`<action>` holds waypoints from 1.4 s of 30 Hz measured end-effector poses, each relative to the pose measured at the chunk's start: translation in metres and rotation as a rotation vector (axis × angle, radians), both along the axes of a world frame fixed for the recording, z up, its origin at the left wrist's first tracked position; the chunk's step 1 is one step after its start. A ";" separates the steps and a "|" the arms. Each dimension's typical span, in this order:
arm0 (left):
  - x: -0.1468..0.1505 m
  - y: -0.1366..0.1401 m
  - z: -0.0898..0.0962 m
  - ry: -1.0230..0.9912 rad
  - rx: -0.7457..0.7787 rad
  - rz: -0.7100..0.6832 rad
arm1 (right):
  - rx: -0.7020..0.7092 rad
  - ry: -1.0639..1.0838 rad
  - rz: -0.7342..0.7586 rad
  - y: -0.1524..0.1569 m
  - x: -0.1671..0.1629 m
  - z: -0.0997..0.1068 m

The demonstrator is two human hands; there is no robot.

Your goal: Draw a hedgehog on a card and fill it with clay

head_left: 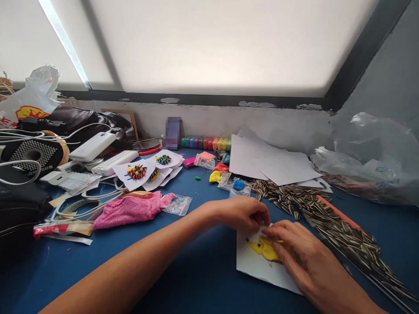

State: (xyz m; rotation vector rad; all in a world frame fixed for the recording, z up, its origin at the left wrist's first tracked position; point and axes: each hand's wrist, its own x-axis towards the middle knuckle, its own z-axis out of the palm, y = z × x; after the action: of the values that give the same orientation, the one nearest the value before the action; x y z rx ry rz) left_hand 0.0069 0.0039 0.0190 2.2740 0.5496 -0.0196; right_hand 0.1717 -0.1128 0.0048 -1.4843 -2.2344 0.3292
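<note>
A yellow clay animal figure (267,250) with dark dots lies flat on a white card (251,263) at the lower right. My left hand (247,213) bends over the card's top edge with its fingers curled together; whatever they pinch is hidden. From the right, my right hand (303,250) rests over the card and covers part of the figure. Its thumb touches the yellow clay, while the index fingertip meets the fingers of my left hand. Thumb and index stand apart. Some pencil lines show below the clay.
Striped sunflower seeds (343,235) spread along the right side beside white paper sheets (268,159). Behind the hands lie clay packets, including blue clay (238,184). Finished seed pictures (136,172), a pink towel (129,212) and white cables with power banks (92,146) are at left.
</note>
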 end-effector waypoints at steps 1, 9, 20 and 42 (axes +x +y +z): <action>0.000 0.000 0.000 -0.001 -0.003 -0.001 | 0.003 -0.013 0.008 0.000 0.000 -0.001; 0.000 0.001 0.000 0.006 0.015 -0.009 | -0.020 -0.134 0.030 0.001 -0.001 -0.003; 0.000 0.000 0.000 0.002 0.038 -0.008 | -0.179 -0.077 -0.047 0.004 -0.004 0.003; 0.001 0.001 -0.002 -0.002 0.009 0.002 | -0.128 -0.031 -0.007 -0.002 -0.001 0.000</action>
State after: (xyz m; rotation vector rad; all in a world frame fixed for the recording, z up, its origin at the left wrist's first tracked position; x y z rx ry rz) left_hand 0.0076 0.0045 0.0167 2.2820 0.5514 -0.0137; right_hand 0.1709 -0.1151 0.0043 -1.5717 -2.2686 0.4574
